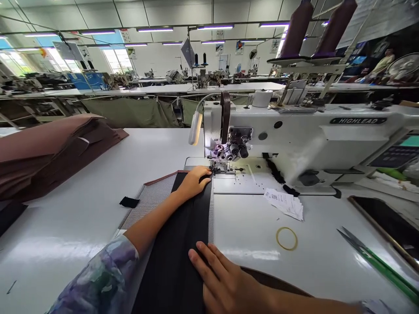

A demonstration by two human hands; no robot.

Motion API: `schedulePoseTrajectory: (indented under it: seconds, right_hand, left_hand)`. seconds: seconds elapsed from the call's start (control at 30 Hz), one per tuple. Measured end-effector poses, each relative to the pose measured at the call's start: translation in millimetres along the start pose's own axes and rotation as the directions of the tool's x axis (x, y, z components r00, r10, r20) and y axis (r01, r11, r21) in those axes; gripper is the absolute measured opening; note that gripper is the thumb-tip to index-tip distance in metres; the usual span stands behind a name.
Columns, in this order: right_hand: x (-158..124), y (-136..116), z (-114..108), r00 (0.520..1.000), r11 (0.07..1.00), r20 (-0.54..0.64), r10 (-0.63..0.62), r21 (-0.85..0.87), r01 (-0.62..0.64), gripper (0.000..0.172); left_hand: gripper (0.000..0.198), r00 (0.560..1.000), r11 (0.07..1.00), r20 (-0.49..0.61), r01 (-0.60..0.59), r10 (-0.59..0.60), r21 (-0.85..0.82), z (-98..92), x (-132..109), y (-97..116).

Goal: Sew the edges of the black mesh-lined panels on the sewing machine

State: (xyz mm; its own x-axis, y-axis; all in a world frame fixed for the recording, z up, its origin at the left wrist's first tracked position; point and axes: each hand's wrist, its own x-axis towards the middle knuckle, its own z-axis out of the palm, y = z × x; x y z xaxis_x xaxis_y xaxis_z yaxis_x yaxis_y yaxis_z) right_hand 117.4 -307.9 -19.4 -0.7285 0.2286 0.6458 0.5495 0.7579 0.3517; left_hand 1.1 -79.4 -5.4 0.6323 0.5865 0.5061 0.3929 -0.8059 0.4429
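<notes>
Your right hand (pixel 222 279) lies flat, fingers spread, on black cloth (pixel 183 244) at the near tabletop (pixel 65 226) edge. Farther up the cloth, your left hand (pixel 194 181) presses open-palmed beside the needle of the sewing machine (pixel 294 135). Right of the cloth lie paper tags (pixel 285 203) and a rubber band (pixel 286 238).

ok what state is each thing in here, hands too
left hand, flat on the dark fabric, fingertips by the presser foot
right hand, flat on its near end
dark fabric, spread flat on the table
rubber band, lying loose
paper tickets, fanned out
brown fabric stack, piled up
</notes>
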Motion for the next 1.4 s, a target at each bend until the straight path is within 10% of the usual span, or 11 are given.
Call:
schedulePoseTrajectory:
  seconds: [0.37, 0.6, 1.03, 1.4]
  right_hand:
    - [-4.4, -3.4, -3.1, 0.995, 1.0, -0.094, 0.022, -0.009, -0.023, 0.008]
    - [-1.8, -4.1, -2.7, 0.974, 0.988, -0.169, 0.151, 0.04, -0.147, 0.037]
    - [-1.2, 6.5, -9.8, 0.999, 0.999, -0.014, 0.043, 0.011, -0.043, 0.005]
    - [-7.2, -1.5, 26.7, 0.937, 0.966, -0.263, 0.23, -0.058, -0.253, 0.047]
  left_hand:
    - [0.012, 0.996, 0.998, -0.069, -0.058, 0.059, 0.019, -1.8, -2.4, 6.9]
    - [0.019, 0.994, 0.997, -0.081, -0.072, 0.074, 0.026, -1.1, -3.1, 9.3]
    - [0.011, 0.994, 0.996, -0.076, -0.078, 0.081, 0.036, -0.6, -3.9, 11.4]
    - [0.02, 0.993, 0.988, -0.063, -0.091, 0.099, 0.122, -3.7, -7.0, 20.8]
